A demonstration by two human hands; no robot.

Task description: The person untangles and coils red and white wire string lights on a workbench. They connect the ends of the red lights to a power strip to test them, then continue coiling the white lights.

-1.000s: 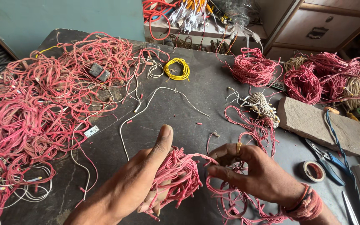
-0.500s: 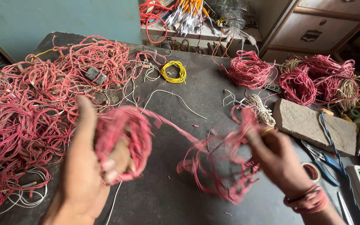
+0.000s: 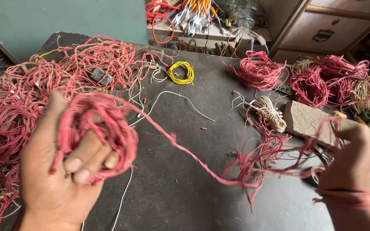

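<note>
Plainly, the left hand (image 3: 61, 171) is closed around a loose coil of thin red insulated wire (image 3: 97, 128), the loops wound over its fingers (image 3: 84, 160) with the palm turned up toward the camera. From that coil a twisted strand of the same red wire (image 3: 185, 154) runs down and to the right, taut, to a frayed bunch of wire ends (image 3: 262, 164) hanging above the dark tabletop (image 3: 185, 196). The right hand (image 3: 352, 167) is closed too, pinching the far part of that bunch and drawing it away from the coil; a red thread band (image 3: 343, 199) sits on its wrist.

Judging by how things lie, the winding looks partly done: a good handful is already looped on the left hand, while the loose bunch remains unwound. Well apart to the left spreads a large tangled heap of red wire (image 3: 18, 111), seemingly unsorted. Across the table lie finished-looking round red bundles (image 3: 258, 70), a small yellow wire coil (image 3: 180, 72), a whitish coil (image 3: 270, 111) and a brown brick-like block (image 3: 307, 122).
</note>
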